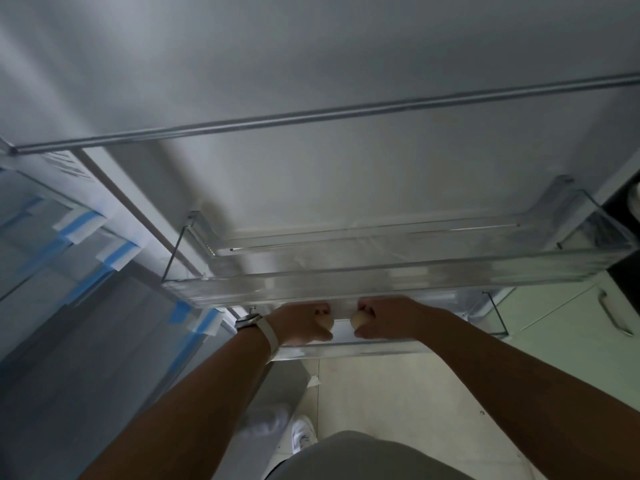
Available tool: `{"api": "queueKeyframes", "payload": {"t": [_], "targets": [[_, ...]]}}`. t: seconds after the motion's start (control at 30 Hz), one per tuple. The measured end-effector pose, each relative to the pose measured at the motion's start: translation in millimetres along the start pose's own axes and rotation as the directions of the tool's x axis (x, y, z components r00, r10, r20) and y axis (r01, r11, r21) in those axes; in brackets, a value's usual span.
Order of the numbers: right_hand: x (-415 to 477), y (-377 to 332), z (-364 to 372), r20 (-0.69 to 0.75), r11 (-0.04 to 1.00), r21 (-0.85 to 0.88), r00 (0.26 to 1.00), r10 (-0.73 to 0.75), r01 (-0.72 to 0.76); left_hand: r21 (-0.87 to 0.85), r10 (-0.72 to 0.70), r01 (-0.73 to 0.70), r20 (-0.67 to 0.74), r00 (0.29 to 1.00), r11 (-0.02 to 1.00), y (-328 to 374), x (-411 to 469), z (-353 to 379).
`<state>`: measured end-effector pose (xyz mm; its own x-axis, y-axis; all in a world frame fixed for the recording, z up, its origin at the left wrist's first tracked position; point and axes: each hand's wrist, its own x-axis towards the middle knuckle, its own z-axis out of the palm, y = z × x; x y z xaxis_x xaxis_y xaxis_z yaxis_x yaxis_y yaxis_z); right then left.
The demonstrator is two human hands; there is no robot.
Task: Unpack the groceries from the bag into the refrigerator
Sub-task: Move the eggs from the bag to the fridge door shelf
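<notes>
Looking from the head view: we see the inner side of the open refrigerator door (311, 188), which is the only view we have.
Left hand: the left hand (301, 323), wearing a wristwatch (247, 321), curls its fingers round the left pale item (325, 323), perhaps an egg.
Right hand: the right hand (384, 320) grips the right pale item (358, 320) in the same way.
Where the things are: both items are in the hands, close together, over the lower door bin (346, 348) and just under the upper door bin (381, 275).
Deciding relation: the lower bin lies directly below the grips and its long axis runs left to right. Both hands are at its middle and equally near, so we judge the next move is a short lowering.
Bag: not in view.
Writing: we read no brand. The dark print on the white sheet (69, 168) at far left is too blurred to read. The blue tape (117, 251) has no text.
</notes>
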<state>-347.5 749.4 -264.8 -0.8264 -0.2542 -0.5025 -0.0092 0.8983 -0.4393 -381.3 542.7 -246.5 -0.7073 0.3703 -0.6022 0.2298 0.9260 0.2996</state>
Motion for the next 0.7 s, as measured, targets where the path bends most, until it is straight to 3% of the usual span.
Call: {"api": "queueKeyframes", "payload": {"t": [0.2,0.33,0.5,0.7], "targets": [[-22.7,5.0,-9.9,-0.159,0.993,-0.105,0.985,-0.07,0.053,-0.17,0.03,-0.07,-0.228,0.973,0.983,-7.5,-15.1,6.9],[-39.0,10.7,-9.4,-0.201,0.99,-0.066,0.97,-0.138,0.127,-0.156,0.053,-0.105,-0.309,0.95,0.982,-7.1,-30.8,14.9],[-56.5,17.0,0.6,-0.281,0.991,0.014,0.952,-0.122,0.131,-0.137,0.093,-0.171,-0.447,0.89,0.976,0.3,-51.5,25.7],[-76.4,12.8,7.3,-0.335,0.973,-0.174,0.92,-0.206,0.154,-0.158,0.135,-0.272,-0.574,0.807,0.949,12.4,-72.6,30.3]]}}
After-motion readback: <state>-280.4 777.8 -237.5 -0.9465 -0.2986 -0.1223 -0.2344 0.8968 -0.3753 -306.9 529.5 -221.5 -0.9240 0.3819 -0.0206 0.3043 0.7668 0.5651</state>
